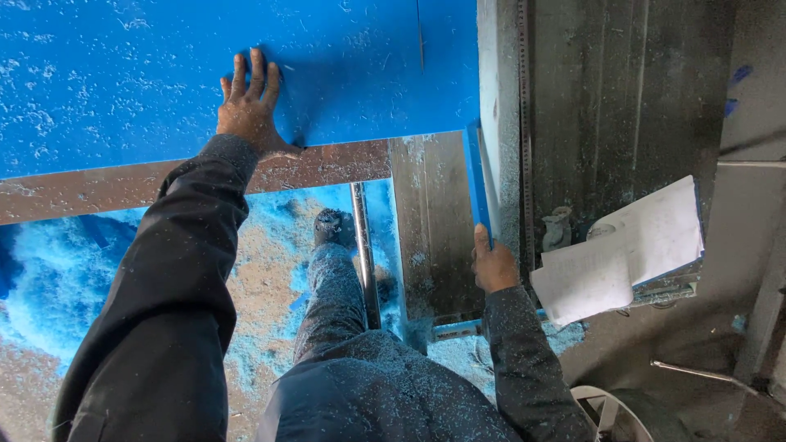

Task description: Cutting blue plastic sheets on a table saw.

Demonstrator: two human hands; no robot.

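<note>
Dusty sleeve (164, 327), left hand (250, 102) on half-cropped blue panel (123, 74)

This is a cutting workshop. A saw table (426, 237) carries a big blue panel (123, 74), and blue and tan sawdust (270, 270) covers the floor below.

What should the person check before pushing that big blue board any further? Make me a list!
1. Left hand flat on the blue board: ok, palm down near its front edge.
2. Right hand gripping the narrow blue strip: ok, fingers closed on its near end.
3. Both hands away from the cut slot: ok, neither hand is near it.
4. Blade stopped or running: cannot tell, no blade shows.
5. Footing: not ok, blue and tan sawdust lies thick around the shoe.
6. Loose papers on the right ledge: ok, apart from the board.
</note>
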